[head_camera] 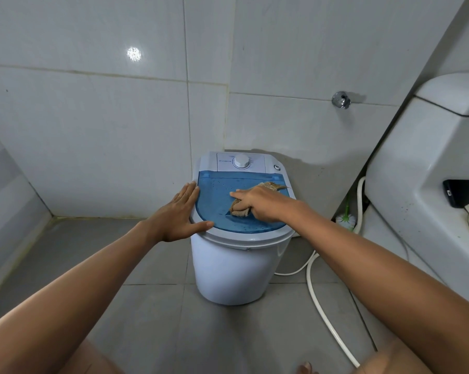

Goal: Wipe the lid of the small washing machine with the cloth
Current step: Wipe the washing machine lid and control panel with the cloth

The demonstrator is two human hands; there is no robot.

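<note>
The cloth [255, 197], a tan, coarse-woven rag, lies on the blue translucent lid [217, 209] of the small washing machine [233, 271], right of the lid's middle; one frayed end shows beyond the knuckles toward the wall, the other bunches under the fingers on the near side; the right hand [263, 203] presses down on it, fingers curled over and around the fabric, the index finger stretched out to the left along the lid; the cloth is pinned between palm and lid. Water drops speckle the blue surface. The left hand [180, 211] lies flat on the machine's left rim, fingers spread and together holding nothing, the thumb pointing along the near white edge and the fingertips touching the lid's left border. Behind the lid sits the white control panel with a round dial [241, 160] and a small round button at its right corner. The machine stands on the grey tiled floor [152, 306] in a corner of white wall tiles; a white hose [325, 311] curves over the floor on its right; a toilet brush [345, 218] stands near the wall beyond it; a white toilet cistern [428, 147] fills the right edge, a dark phone [461, 193] lying on it; a chrome wall valve [341, 99] sits above.
</note>
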